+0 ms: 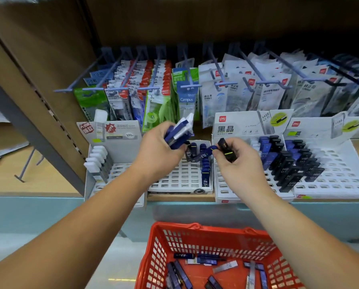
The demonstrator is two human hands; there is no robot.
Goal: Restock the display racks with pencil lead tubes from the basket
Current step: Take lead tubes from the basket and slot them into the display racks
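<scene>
Both bare arms reach forward from the lower corners and converge toward the middle. The left forearm [80, 222] rises to the left hand [159, 151], its back turned to the camera and its fingers curled round a bundle of dark blue and white plastic lead tubes [179, 132]. The right forearm [289, 222] leads to the right hand [243, 163], near the left but apart, which pinches a slim black plastic tube with a yellow-green band [227, 153] between thumb and fingertips.

Bright even light; edges warped, corners blurred.
</scene>
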